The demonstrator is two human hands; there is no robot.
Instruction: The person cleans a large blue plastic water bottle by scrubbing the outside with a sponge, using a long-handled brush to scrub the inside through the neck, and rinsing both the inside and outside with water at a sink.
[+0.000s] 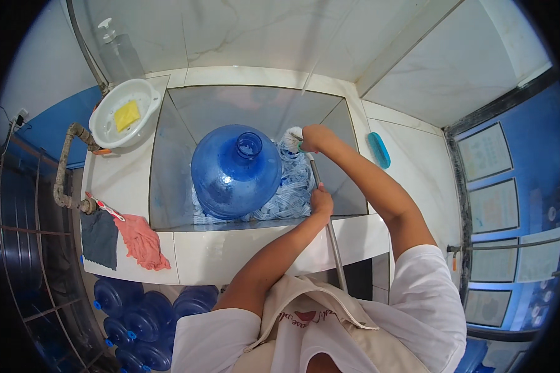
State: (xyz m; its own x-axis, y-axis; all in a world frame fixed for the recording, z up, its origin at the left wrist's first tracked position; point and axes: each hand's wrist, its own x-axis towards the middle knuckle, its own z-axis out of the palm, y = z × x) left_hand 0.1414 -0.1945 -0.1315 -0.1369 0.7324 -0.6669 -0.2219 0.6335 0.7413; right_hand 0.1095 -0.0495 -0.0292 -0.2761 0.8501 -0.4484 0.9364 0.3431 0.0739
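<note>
One floor mop, its head of pale blue-and-white fabric strips, its pole a slender grey metal-looking tube: head lying in a grey rectangular basin set in a white marbled tile counter, pole slanting over the near rim toward the body. One large translucent blue plastic water jug, neck up and tilted, in the same basin, strips beside it and along its near side. Handling, as judged: the pole is best steadied by the nearer hand while the farther one works at the head end; strips are best gathered a bunch at a time and kept inside the rim, with pressure directed away from the jug, which could roll or be knocked. Left hand: fingers wrapped around the pole just above the near rim, forearm rising diagonally from the lower left. Right hand: higher, at the pole's upper end beside a white tuft, fingers curled; whether they grasp pole, tuft or fitting cannot be told. Right arm: elbow bent outward, forearm crossing the basin's right side, wrist above the strips. Nearby, right counter: one turquoise oblong brush.
</note>
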